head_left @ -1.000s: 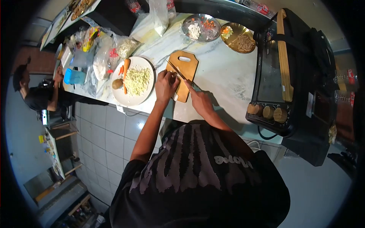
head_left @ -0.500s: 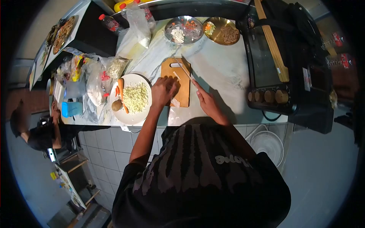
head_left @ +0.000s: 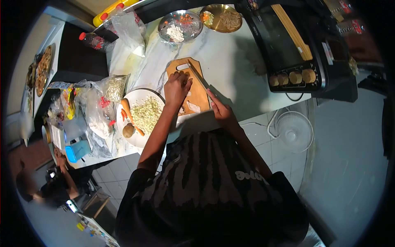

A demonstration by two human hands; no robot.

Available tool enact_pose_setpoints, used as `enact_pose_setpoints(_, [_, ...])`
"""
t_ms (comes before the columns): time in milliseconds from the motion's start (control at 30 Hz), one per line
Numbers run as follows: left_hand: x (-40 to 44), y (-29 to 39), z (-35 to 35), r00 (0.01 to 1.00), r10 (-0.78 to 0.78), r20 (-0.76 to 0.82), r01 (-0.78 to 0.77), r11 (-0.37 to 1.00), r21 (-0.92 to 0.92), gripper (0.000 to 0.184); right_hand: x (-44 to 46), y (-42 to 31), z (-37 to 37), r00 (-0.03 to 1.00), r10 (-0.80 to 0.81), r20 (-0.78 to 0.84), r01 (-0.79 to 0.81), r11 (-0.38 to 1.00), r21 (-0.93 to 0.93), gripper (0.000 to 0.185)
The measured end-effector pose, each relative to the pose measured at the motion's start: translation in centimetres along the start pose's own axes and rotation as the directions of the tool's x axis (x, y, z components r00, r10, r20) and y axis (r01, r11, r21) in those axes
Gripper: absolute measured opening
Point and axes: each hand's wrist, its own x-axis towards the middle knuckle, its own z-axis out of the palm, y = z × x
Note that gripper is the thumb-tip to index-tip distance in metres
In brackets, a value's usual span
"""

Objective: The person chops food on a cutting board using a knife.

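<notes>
A wooden cutting board (head_left: pixel 200 99) with a handle slot lies on the counter in front of me. My left hand (head_left: pixel 177 89) is over its left side, fingers curled down to the wood; whatever lies under the fingertips is hidden. My right hand (head_left: pixel 222 110) is closed around a knife (head_left: pixel 197 75), its blade slanting up across the board's right side. Flat whitish pieces (head_left: pixel 193 107) rest near the board's lower end. To the left, a white plate (head_left: pixel 138 142) carries chopped pale-green bits (head_left: pixel 146 115), a carrot (head_left: pixel 125 108), small red pieces and a brown round item (head_left: pixel 128 130).
Behind the board stand a steel plate (head_left: pixel 163 38) and a gold-toned plate (head_left: pixel 224 29) of cut food. A black oven (head_left: pixel 284 53) is at right, with bags, bottles and a blue container (head_left: pixel 78 150) at left. Another person (head_left: pixel 53 185) is at far left.
The whole view has turned and shifted. My left hand has moved up the board, nearer the handle slot, uncovering whitish pieces. My right hand still holds the knife.
</notes>
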Motion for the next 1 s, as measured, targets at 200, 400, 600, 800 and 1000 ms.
enact_pose_setpoints(200, [-0.3,-0.5,0.5,0.995,0.082,-0.056,-0.084,0.996,-0.034,0.014,-0.7,-1.0,1.4,0.992,0.107,-0.071,-0.114,0.988,-0.107,0.049])
enact_pose_setpoints(400, [-0.4,-0.8,0.6,0.991,0.114,-0.065,-0.118,0.992,-0.052,0.012,-0.8,-1.8,1.6,0.939,0.341,0.046,-0.327,0.926,-0.191,0.049])
enact_pose_setpoints(600, [-0.5,-0.8,0.2,0.993,0.114,0.005,-0.114,0.993,-0.041,0.014,-1.1,-1.7,1.9,0.964,0.263,0.024,-0.256,0.952,-0.168,0.050])
enact_pose_setpoints(800, [-0.4,-0.5,0.0,0.993,0.114,-0.008,-0.114,0.991,-0.069,0.017,-1.0,-2.2,1.7,0.968,0.250,0.001,-0.246,0.955,-0.166,0.050])
enact_pose_setpoints(1000, [-0.6,-0.7,0.2,0.995,0.102,-0.016,-0.103,0.992,-0.070,0.017,-0.5,-2.8,1.1,0.951,0.305,0.055,-0.287,0.934,-0.214,0.049])
